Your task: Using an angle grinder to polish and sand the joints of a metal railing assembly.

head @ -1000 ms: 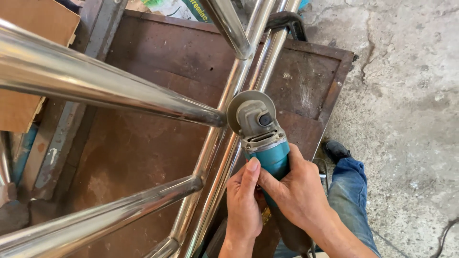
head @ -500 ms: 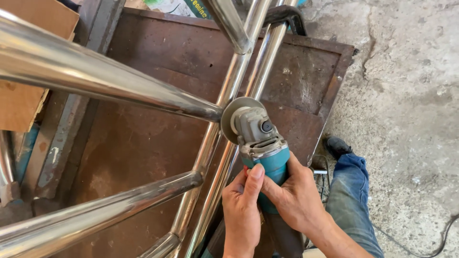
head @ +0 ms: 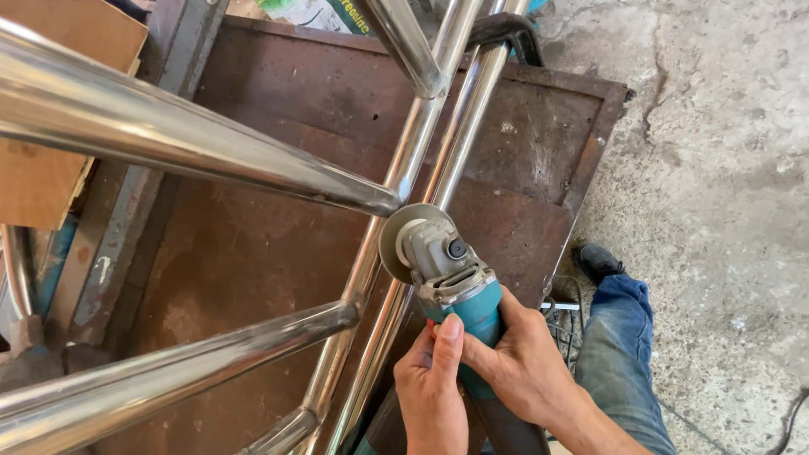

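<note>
Both hands wrapped tight round the teal angle grinder (head: 459,291): left hand (head: 431,394) and right hand (head: 527,366) side by side, disc right at the shiny steel tube frame (head: 404,173) joint, over a rusty tabletop (head: 253,253).

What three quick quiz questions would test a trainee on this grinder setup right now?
1. True or false: both hands grip the teal angle grinder.
2. Multiple choice: the grinder's disc sits nearest to A) the cardboard box, B) the joint where a shiny steel crossbar meets the upright tube, C) the concrete floor.
3. What lies beneath the tube frame?

Key:
1. True: left hand and right hand both wrap the body.
2. B.
3. A rusty brown metal plate.
</note>
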